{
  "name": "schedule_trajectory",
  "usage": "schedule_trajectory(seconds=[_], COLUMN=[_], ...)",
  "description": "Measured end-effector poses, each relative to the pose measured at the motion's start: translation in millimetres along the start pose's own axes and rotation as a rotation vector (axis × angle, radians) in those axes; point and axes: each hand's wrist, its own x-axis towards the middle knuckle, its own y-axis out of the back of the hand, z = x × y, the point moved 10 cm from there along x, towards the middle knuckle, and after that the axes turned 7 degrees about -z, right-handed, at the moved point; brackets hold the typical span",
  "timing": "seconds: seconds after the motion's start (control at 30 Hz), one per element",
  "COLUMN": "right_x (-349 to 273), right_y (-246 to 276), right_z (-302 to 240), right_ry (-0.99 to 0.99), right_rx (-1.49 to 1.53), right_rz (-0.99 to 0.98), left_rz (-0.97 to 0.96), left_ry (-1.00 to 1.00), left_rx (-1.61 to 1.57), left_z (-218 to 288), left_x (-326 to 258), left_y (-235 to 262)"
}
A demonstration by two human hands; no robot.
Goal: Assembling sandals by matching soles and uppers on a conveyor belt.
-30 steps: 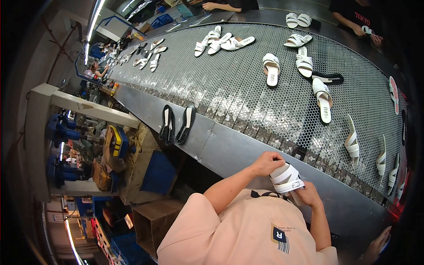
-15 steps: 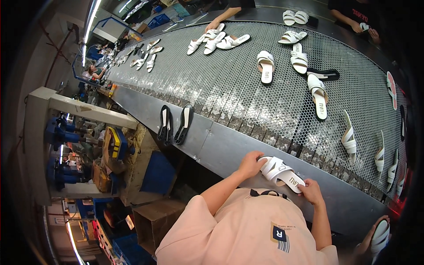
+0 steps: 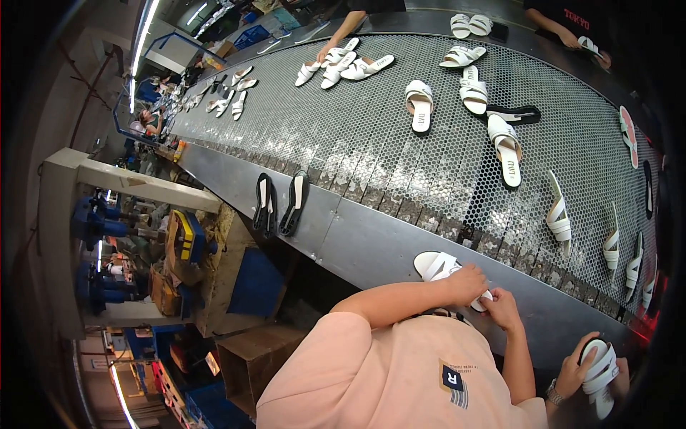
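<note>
A white slide sandal (image 3: 433, 266) lies at the near metal edge of the conveyor, right in front of my body. My left hand (image 3: 468, 284) reaches across its middle, fingers curled down and hiding part of the straps and insole. At the heel end, my right hand (image 3: 502, 311) pinches the sandal's rim between thumb and fingers. The two hands are close together, and the toe points left, away from them. To the left, a pair of black soles (image 3: 294, 204) rests on the same metal ledge.
Several white sandals (image 3: 505, 151) are spread over the mesh conveyor (image 3: 371, 136), with a black sole (image 3: 520, 114) among them. A co-worker's hands (image 3: 568, 379) hold a white sandal at lower right. Another person's arm (image 3: 343, 34) reaches in from the far side. A cardboard box (image 3: 250, 357) stands lower left.
My left hand has moved from the sandal's toe to its middle near the heel. My right hand stays at the heel. The co-worker's sandal at lower right has come further into view.
</note>
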Motion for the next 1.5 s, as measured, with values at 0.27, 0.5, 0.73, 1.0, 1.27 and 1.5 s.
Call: schedule_trajectory(seconds=[0.27,0.5,0.73,1.0,1.27,1.5], right_x=[0,0,-35,-55,-51,-72], right_y=[7,9,29,27,31,37], right_z=[10,18,-17,-29,-26,-43], right_ry=[0.011,0.004,0.275,0.529,0.340,0.388], right_rx=[0.037,0.054,-0.399,-0.925,-0.115,0.003], right_rz=[-0.015,-0.030,0.202,0.362,0.092,0.016], left_rz=[0.086,0.038,0.106,0.121,0.269,0.166], left_ry=[-0.098,-0.123,-0.136,-0.111,-0.182,-0.114], left_rx=[-0.026,-0.049,-0.127,-0.215,-0.430,-0.389], left_z=[17,22,19,29,13,29], left_x=[5,10,8,11,0,-4], left_y=[10,9,19,36,59,101])
